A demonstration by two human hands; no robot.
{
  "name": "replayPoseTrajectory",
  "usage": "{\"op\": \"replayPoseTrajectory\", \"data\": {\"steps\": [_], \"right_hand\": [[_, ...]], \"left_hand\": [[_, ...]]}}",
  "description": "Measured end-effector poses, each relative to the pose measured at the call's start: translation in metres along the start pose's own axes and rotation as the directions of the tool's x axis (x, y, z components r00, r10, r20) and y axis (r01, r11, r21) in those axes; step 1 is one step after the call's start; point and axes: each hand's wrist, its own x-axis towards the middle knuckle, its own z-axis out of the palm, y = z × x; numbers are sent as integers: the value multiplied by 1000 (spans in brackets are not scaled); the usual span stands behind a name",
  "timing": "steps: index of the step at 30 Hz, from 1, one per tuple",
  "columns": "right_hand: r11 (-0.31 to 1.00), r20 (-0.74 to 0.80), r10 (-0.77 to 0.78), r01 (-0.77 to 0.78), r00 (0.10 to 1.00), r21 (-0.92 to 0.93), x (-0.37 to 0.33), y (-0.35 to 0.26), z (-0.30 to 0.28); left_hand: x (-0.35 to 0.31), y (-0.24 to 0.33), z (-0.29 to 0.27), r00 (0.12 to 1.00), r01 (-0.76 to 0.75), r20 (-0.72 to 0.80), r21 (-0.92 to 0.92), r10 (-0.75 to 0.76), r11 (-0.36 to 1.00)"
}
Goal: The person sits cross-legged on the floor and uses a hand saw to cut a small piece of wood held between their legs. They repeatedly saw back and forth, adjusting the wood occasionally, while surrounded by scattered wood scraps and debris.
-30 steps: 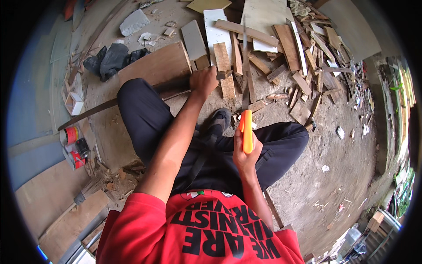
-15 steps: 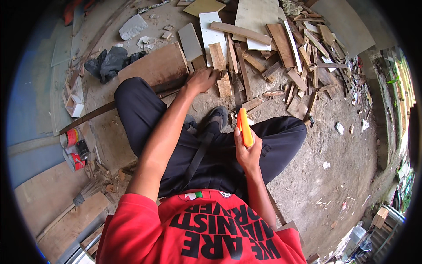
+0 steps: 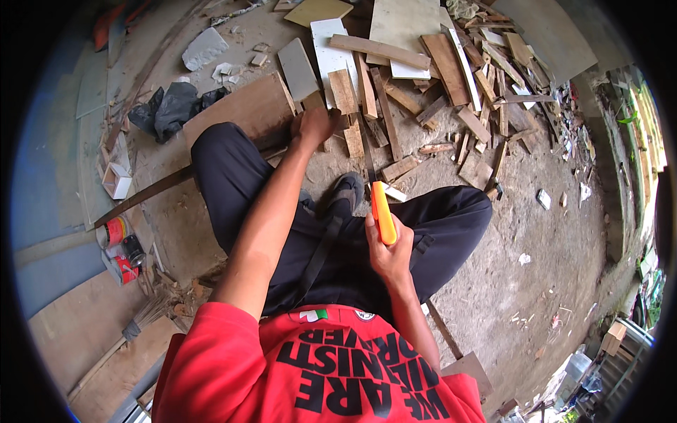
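My right hand [image 3: 392, 252] is closed around the orange-yellow handle of a handsaw [image 3: 383, 214]. The saw's thin dark blade points away from me, beside a pale wood piece [image 3: 353, 140]. My left hand [image 3: 314, 127] is closed on the far end of a long dark wooden strip [image 3: 147, 196], pressing down next to the pale wood. This strip runs leftward under my left knee. Where exactly the saw's teeth meet the wood is too small to tell.
A brown board [image 3: 240, 109] and a black plastic bag [image 3: 168, 111] lie at the left. Scrap planks [image 3: 448, 70] are heaped ahead and to the right. Red cans [image 3: 121, 250] stand by the left wall, above a bundle of twigs [image 3: 144, 316].
The saw and my right hand have drawn slightly back toward me and left. My left hand keeps its place on the strip. The whole view has shifted a little.
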Motion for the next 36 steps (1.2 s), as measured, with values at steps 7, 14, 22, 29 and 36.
{"op": "replayPoseTrajectory", "data": {"steps": [7,14,22,29,36], "right_hand": [[1000,26,3,-4,1000,26,16,-6,14],[998,99,0,7,995,-61,25,5,20],[997,42,-18,22,999,-77,15,0,19],[993,115,97,-90,989,-71,29,5,13],[972,81,125,-106,989,-210,-32,-10,-11]], "left_hand": [[7,-27,36,973,-20,-225,127,48,992],[-1,2,10,985,134,-109,-1,-134,991],[4,-15,27,974,44,-224,18,-39,999],[17,-24,36,980,74,-182,-6,-74,997],[14,-2,13,980,194,-36,12,-193,981]]}}
